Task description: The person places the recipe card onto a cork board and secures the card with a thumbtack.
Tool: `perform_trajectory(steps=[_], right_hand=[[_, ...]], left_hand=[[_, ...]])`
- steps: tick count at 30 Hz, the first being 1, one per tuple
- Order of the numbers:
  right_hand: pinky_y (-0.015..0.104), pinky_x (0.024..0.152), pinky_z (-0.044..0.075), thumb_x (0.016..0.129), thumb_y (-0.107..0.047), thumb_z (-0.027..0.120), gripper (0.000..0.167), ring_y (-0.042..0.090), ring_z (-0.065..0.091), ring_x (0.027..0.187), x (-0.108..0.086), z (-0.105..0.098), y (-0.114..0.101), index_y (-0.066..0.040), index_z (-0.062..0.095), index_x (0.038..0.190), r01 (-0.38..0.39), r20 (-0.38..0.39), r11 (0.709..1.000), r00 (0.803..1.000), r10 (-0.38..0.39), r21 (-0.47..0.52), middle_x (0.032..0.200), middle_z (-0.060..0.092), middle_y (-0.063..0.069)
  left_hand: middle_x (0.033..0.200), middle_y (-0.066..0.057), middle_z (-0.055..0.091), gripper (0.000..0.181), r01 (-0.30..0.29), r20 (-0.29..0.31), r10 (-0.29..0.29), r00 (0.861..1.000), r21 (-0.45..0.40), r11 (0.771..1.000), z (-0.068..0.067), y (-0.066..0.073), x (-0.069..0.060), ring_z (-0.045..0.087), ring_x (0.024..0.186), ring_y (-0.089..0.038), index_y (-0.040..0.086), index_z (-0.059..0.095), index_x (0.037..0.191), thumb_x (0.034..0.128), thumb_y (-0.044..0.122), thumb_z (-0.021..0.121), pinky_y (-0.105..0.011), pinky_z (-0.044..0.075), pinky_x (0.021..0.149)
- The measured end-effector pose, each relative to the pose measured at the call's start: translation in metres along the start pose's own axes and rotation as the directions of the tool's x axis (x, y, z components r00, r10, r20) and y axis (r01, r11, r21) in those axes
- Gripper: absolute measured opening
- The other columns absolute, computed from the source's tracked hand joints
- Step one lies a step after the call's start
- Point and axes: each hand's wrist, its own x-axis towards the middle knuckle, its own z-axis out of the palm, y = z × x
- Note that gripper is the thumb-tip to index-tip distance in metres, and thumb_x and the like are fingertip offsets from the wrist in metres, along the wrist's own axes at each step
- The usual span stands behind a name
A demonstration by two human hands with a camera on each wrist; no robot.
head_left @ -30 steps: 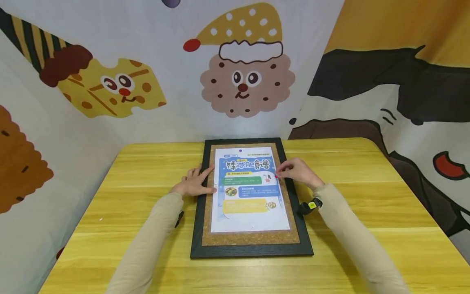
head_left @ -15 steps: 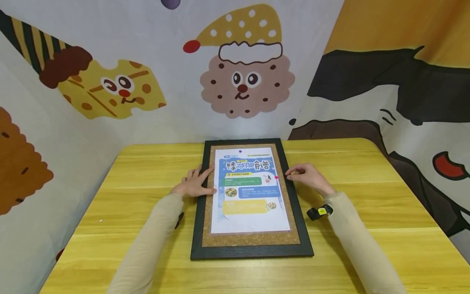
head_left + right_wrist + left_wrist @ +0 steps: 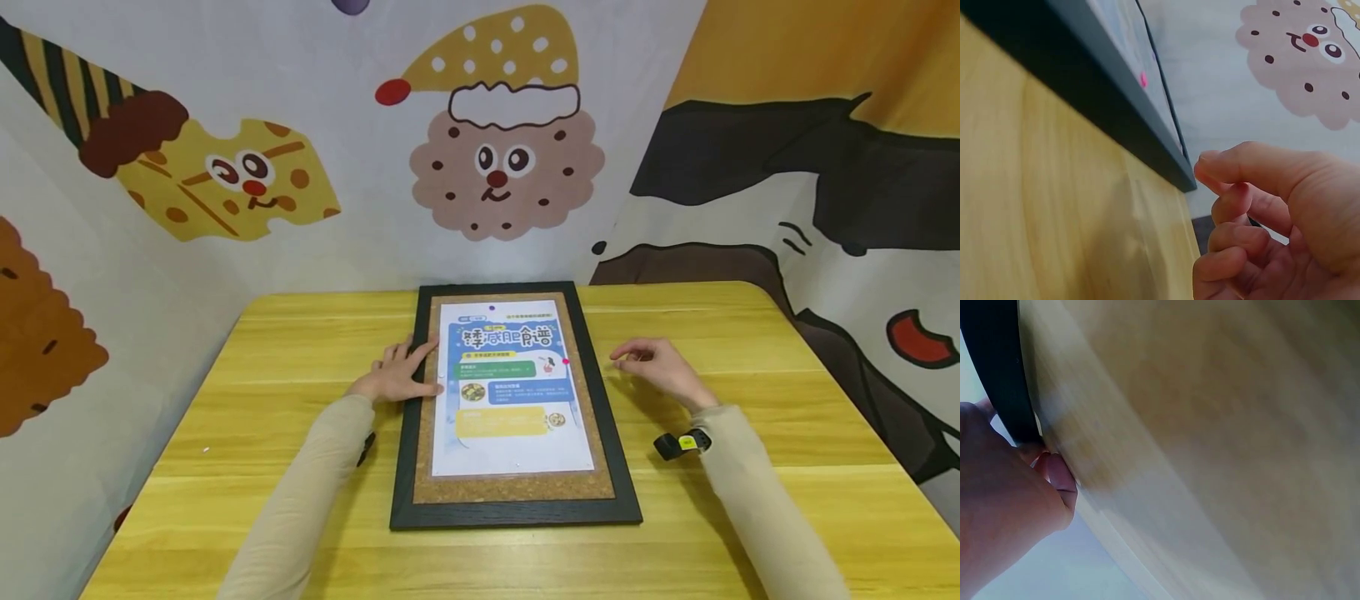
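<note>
A printed poster (image 3: 510, 450) lies on a cork board (image 3: 517, 487) with a black frame (image 3: 517, 514). A purple pushpin (image 3: 492, 308) sits at the poster's top. A pink pushpin (image 3: 566, 362) stands at its right edge; the right wrist view shows this pink pushpin (image 3: 1144, 79) too. My left hand (image 3: 393, 375) rests on the left side of the frame, fingers spread, thumb tip at the poster's left edge. Off the frame's right side, my right hand (image 3: 656, 367) hovers above the table. Its fingers (image 3: 1229, 234) are loosely curled, and nothing shows between them.
The board lies on a yellow wood-grain table (image 3: 750, 375). Behind the table hangs a white cloth (image 3: 360, 250) with cartoon prints. One tiny white bit (image 3: 206, 449) lies on the table at the left.
My right hand has let go of the pink pushpin and moved right, off the board and past the frame. The left hand has stayed in place.
</note>
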Motion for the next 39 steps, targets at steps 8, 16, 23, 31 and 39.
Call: perform_trajectory(steps=[8,16,23,31,39], right_hand=[[0.027,0.059,0.045,0.093,-0.009,0.064,0.018,0.020,0.053,0.072,-0.009,-0.009,0.010,0.003,0.071,0.105,0.027,0.009,0.995,1.000,-0.026,-0.097,0.093,0.066,0.013],[0.029,0.058,0.048,0.093,-0.011,0.065,0.018,0.021,0.060,0.069,-0.021,-0.021,0.016,0.003,0.071,0.103,0.052,0.019,0.989,0.999,-0.050,-0.140,0.096,0.067,0.014],[0.029,0.058,0.049,0.095,-0.011,0.062,0.022,0.015,0.061,0.077,-0.033,-0.030,0.029,0.004,0.067,0.111,0.051,0.096,0.995,0.994,-0.043,-0.083,0.109,0.064,0.021],[0.025,0.069,0.048,0.096,-0.013,0.061,0.028,0.013,0.060,0.087,-0.046,-0.038,0.042,0.003,0.063,0.119,0.070,0.150,0.996,0.987,-0.062,-0.048,0.112,0.063,0.018],[0.024,0.067,0.045,0.094,-0.007,0.063,0.024,0.012,0.054,0.079,-0.050,-0.034,0.045,0.002,0.065,0.115,0.116,0.127,0.990,0.986,-0.105,-0.080,0.105,0.063,0.014]], left_hand=[[0.157,-0.027,-0.005,0.093,-0.009,0.009,0.009,1.000,0.003,1.000,-0.001,-0.001,-0.001,0.002,0.139,-0.049,0.020,0.007,0.157,0.0885,0.050,0.062,-0.071,0.010,0.101],[0.157,-0.026,-0.005,0.093,-0.004,0.007,0.004,1.000,0.007,1.000,-0.002,-0.001,-0.001,0.003,0.140,-0.048,0.021,0.006,0.157,0.0889,0.050,0.061,-0.070,0.012,0.102],[0.157,-0.027,-0.004,0.092,0.001,0.010,-0.001,1.000,0.018,1.000,0.000,-0.001,0.001,0.003,0.140,-0.048,0.022,0.006,0.157,0.0892,0.051,0.060,-0.067,0.014,0.102],[0.157,-0.027,-0.003,0.092,0.004,0.004,-0.004,1.000,0.013,1.000,0.001,0.001,0.001,0.004,0.140,-0.048,0.021,0.007,0.157,0.0888,0.050,0.061,-0.067,0.014,0.103],[0.157,-0.027,-0.004,0.092,0.004,0.003,-0.004,1.000,0.000,1.000,0.001,0.000,0.002,0.003,0.140,-0.048,0.021,0.007,0.157,0.0890,0.050,0.061,-0.069,0.012,0.102]])
